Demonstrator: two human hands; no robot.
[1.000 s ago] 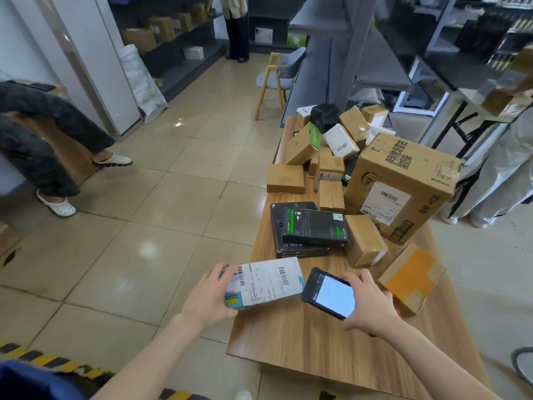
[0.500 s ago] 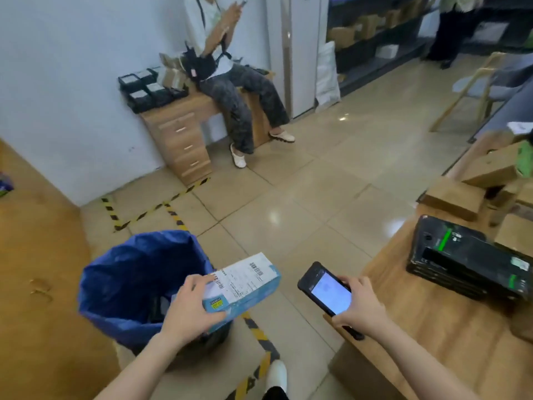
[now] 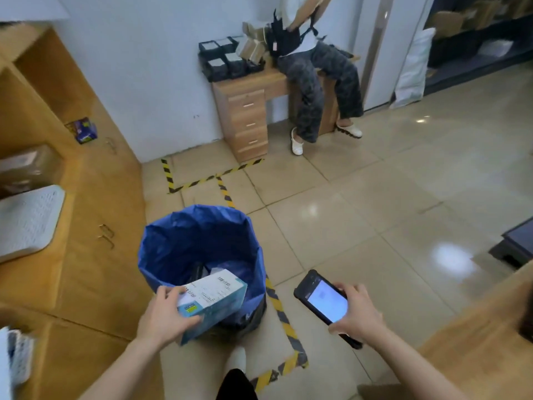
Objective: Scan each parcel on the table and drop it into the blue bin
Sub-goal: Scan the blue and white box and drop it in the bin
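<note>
Parcel (image 3: 215,293) now over blue bin (image 3: 184,235), contents indistinct

Glossy beige floor tiles (image 3: 375,226) spread before me, striped with yellow-black tape (image 3: 225,192). A wooden cabinet (image 3: 95,226) stands at my left; a small drawer unit (image 3: 248,122) sits against the pale wall (image 3: 144,67).

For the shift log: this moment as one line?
step: drop | left hand grips white-and-blue parcel above blue bin near rim | right hand holds handheld scanner | parcel not yet released
</note>
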